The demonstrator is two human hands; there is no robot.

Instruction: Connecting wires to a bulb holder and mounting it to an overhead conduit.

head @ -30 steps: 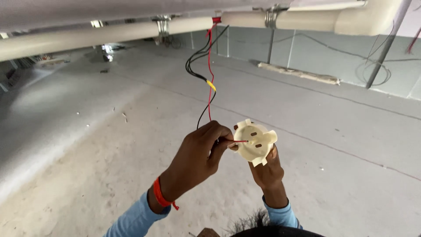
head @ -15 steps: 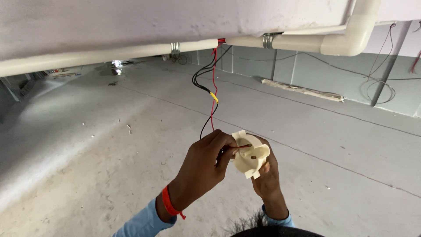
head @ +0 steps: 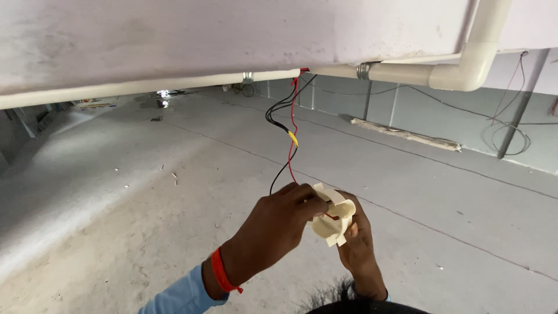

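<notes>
1. My left hand (head: 273, 229) is closed at the near edge of the cream plastic fitting (head: 332, 213), fingers pinching at its rim where the red wire (head: 292, 125) comes in.
2. My right hand (head: 359, 247) cups the fitting from behind, fingers curled round it.
3. The red wire and a black wire (head: 280, 174) hang from the white conduit (head: 174, 85) overhead; the black one's end is hidden, probably behind my left hand.

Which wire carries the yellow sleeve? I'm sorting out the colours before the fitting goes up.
The black wire: a short yellow sleeve sits partway down it. The red wire beside it has none.
</notes>
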